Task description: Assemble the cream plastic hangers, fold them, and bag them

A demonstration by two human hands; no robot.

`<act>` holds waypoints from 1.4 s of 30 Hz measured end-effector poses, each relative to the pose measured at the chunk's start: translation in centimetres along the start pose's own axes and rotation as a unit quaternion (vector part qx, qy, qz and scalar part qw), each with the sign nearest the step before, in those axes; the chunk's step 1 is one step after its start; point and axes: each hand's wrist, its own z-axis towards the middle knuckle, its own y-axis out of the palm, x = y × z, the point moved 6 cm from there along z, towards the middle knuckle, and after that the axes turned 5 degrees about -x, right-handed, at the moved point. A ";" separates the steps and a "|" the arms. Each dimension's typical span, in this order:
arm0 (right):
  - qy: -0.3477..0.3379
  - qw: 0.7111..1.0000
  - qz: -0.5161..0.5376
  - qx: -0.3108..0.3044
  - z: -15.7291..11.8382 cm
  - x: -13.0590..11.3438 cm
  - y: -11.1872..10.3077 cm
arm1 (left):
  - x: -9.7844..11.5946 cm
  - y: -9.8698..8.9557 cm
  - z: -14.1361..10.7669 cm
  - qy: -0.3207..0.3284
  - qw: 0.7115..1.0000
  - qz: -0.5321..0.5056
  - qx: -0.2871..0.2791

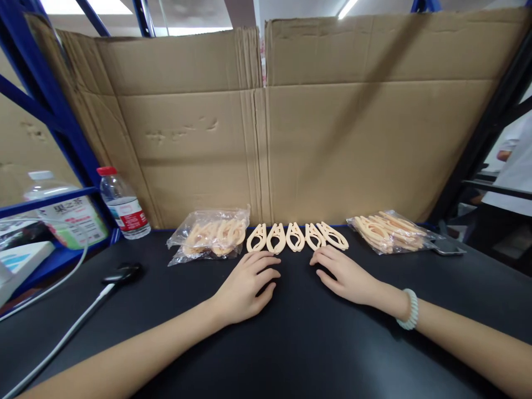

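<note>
Several beige folded plastic pieces (295, 237) stand in a row along the back of the black table, near the cardboard. My left hand (249, 285) rests palm down just in front of the row's left part, its fingers apart and nothing in it. On the right, my right hand (343, 274) lies with spread fingers close to the row's right part, also holding nothing. A clear bag (214, 233) of similar beige pieces sits left of the row, and another clear bag (384, 233) of them lies to the right.
A tall cardboard sheet (187, 127) closes off the back. At the left are a red-capped bottle (127, 208), a black device (122, 272) with a white cable and a blue rack (50, 111). A phone (448, 247) lies by the right bag. A person's white clothing shows far right.
</note>
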 end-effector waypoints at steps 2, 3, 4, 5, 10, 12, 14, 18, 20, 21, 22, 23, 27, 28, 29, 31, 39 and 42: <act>-0.005 1.000 -0.005 -0.006 0.1 -0.1 0.0 | -0.2 0.2 0.1 -0.003 1.000 0.000 -0.007; -0.007 1.000 -0.007 -0.009 0.1 -0.1 0.0 | -0.2 0.3 0.1 -0.004 1.000 -0.002 -0.012; -0.007 1.000 -0.009 -0.011 0.1 -0.1 0.0 | -0.3 0.4 0.1 -0.005 1.000 -0.007 -0.017; -0.007 1.000 -0.010 -0.011 0.1 -0.1 0.0 | -0.3 0.4 0.2 -0.005 1.000 -0.014 -0.023; -0.003 1.000 -0.004 -0.008 -0.1 0.0 0.0 | -0.2 0.7 0.3 -0.001 0.998 -0.049 -0.038; -0.005 1.000 -0.002 -0.008 -0.1 0.0 0.0 | -0.2 0.7 0.3 -0.001 0.998 -0.050 -0.037; -0.007 1.000 0.002 -0.008 0.0 0.0 0.0 | -0.2 0.7 0.3 -0.001 0.998 -0.047 -0.034; -0.005 1.000 0.009 -0.007 0.0 0.1 0.0 | -0.3 0.7 0.3 -0.002 0.998 -0.045 -0.036; -0.005 1.000 0.009 -0.009 0.0 0.1 0.0 | -0.3 0.8 0.2 -0.003 0.998 -0.046 -0.039; -0.006 1.000 0.008 -0.011 0.0 0.1 0.0 | -0.3 0.8 0.2 -0.003 0.998 -0.047 -0.040; -0.006 1.000 0.007 -0.012 0.0 0.1 0.0 | -0.3 0.8 0.2 -0.004 0.998 -0.048 -0.042; -0.006 1.000 0.006 -0.013 0.0 0.1 0.0 | -0.3 0.8 0.2 -0.005 0.998 -0.049 -0.044; -0.006 1.000 0.006 -0.014 -0.1 0.2 0.1 | -0.4 1.0 0.3 -0.011 0.997 -0.055 -0.055; -0.006 1.000 0.006 -0.015 -0.1 0.3 0.1 | -0.4 1.0 0.3 -0.011 0.997 -0.057 -0.056; -0.007 1.000 0.006 -0.016 -0.1 0.3 0.1 | -0.4 1.0 0.3 -0.012 0.997 -0.058 -0.057; -0.008 1.000 0.006 -0.018 -0.1 0.3 0.2 | -0.4 1.1 0.2 -0.012 0.996 -0.061 -0.059; -0.006 1.000 0.007 -0.023 -0.2 0.5 0.4 | -0.4 1.1 0.2 -0.017 0.995 -0.066 -0.070; -0.008 1.000 0.006 -0.023 -0.2 0.4 0.4 | -0.5 1.1 0.2 -0.019 0.995 -0.070 -0.072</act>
